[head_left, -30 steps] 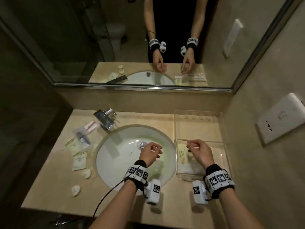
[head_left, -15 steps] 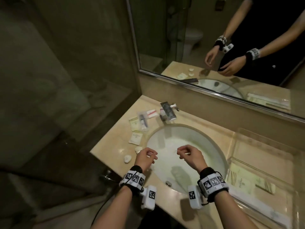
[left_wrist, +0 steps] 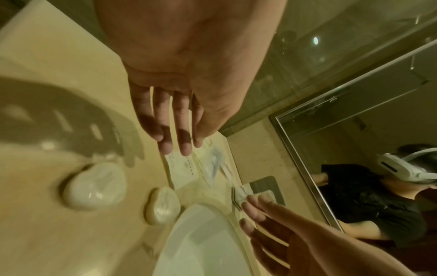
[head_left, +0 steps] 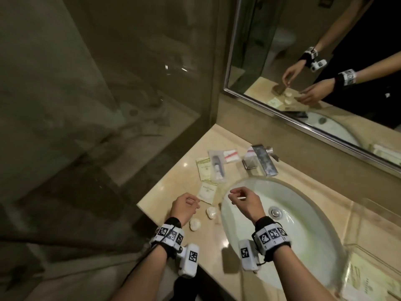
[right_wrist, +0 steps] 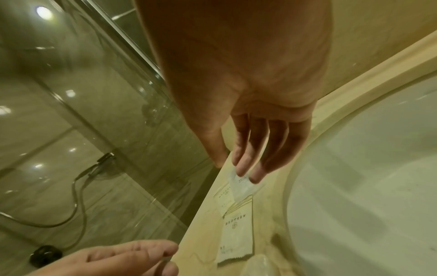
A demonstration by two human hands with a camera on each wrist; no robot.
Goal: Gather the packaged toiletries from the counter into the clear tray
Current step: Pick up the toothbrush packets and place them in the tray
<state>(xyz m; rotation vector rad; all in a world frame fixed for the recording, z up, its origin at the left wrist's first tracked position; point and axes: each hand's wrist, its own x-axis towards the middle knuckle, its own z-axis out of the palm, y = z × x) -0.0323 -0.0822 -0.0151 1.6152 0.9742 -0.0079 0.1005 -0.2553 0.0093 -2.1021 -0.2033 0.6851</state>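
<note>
Left of the sink (head_left: 288, 216), on the counter (head_left: 165, 192), several toiletry packets wait: flat sachets (head_left: 207, 193), a clear-wrapped tube (head_left: 217, 167), two small wrapped soaps (head_left: 211, 212). Left hand (head_left: 184, 208) and right hand (head_left: 245, 200) both hover above them, fingers loose and empty, mid-reach for pickup. Clear tray (head_left: 368, 276) sits far right, already holding some packets. Next move likely: pinch the nearest sachet's thin edge, then carry across the basin.

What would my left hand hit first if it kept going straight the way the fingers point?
Probably the nearest sachet: the left hand hovers open above the counter with its fingers aimed at it. Height is unclear, so it might pass over to the packets beyond.
</note>
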